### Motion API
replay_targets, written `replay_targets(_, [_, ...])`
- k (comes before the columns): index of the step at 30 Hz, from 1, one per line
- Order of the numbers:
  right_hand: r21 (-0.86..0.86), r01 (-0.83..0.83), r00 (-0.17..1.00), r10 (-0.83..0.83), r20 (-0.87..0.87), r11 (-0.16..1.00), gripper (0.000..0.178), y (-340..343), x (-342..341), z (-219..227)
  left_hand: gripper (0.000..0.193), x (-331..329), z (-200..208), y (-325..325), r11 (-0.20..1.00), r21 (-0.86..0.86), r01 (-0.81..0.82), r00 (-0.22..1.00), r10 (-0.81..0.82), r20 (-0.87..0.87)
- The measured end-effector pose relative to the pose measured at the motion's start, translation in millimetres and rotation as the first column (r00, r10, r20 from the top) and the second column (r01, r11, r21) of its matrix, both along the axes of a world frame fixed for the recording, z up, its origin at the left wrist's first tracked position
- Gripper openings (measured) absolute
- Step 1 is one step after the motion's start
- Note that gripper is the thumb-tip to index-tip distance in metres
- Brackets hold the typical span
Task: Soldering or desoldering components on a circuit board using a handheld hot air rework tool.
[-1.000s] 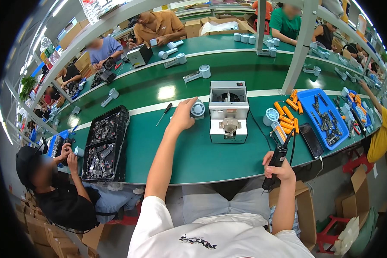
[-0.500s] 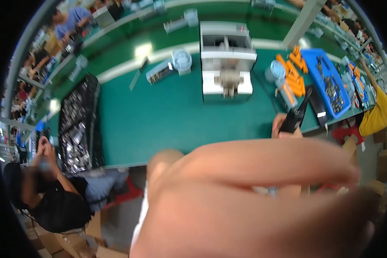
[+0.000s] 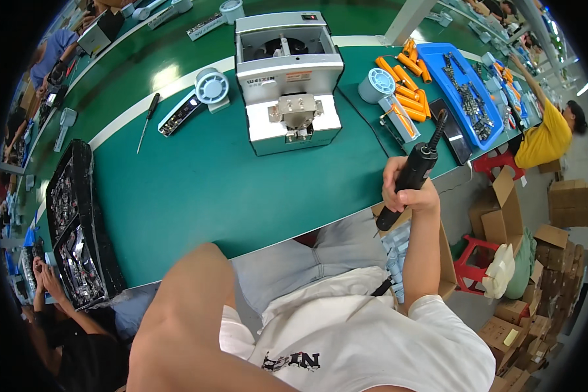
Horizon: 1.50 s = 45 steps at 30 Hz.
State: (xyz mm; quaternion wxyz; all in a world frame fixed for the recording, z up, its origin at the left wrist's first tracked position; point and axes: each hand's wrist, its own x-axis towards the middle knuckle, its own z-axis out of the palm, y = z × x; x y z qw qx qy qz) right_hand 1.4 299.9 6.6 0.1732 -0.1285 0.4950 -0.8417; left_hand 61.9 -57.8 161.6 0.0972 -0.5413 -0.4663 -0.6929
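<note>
My right hand [image 3: 410, 189] is wrapped round a black electric screwdriver [image 3: 418, 168], held slanted over the table's front edge with its tip down and its cord at the top. Just beyond it, a light-blue fan unit [image 3: 398, 119] with its body open shows an orange cylinder inside. My left arm [image 3: 183, 294] is bent, with the elbow near the table edge; its hand is out of sight. A grey-and-white screw feeder machine [image 3: 293, 85] stands at the back middle. Left of it lie another open fan unit [image 3: 195, 104] and a thin hand screwdriver [image 3: 149, 121].
Orange cylindrical cells [image 3: 408, 95] lie beside a blue tray [image 3: 424, 51] of small metal parts. A dark flat slab [image 3: 452, 134] rests nearby. A black-lined tray of parts [image 3: 78, 222] sits left. Co-workers sit on both sides; cartons [image 3: 500, 209] and a red stool [image 3: 470, 264] stand right.
My left arm, which crossed the lower view toward the right, has swung back left. The view has shifted, and the electric screwdriver has tilted and now shows whole in my right hand.
</note>
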Motion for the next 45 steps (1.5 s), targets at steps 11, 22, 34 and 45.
replay_targets(11, [0.027,0.004,1.000,-0.003,-0.007,1.000,0.039,0,1,1,0.017,-37,-6,19,0.983,0.055,0.174,0.981,-0.168,-0.100])
replay_targets(22, [0.035,-0.019,1.000,0.019,0.003,0.999,0.036,3,1,5,0.021,-63,-2,7,0.928,0.009,0.373,0.906,-0.363,-0.216])
replay_targets(34, [0.084,0.014,1.000,-0.015,0.018,0.996,0.039,3,8,4,0.026,-101,5,39,0.873,-0.074,0.482,0.825,-0.481,-0.297])
replay_targets(45, [0.097,0.045,0.999,-0.045,-0.001,0.994,0.037,5,4,5,0.031,-187,27,-17,0.838,-0.213,0.502,0.787,-0.544,-0.290])
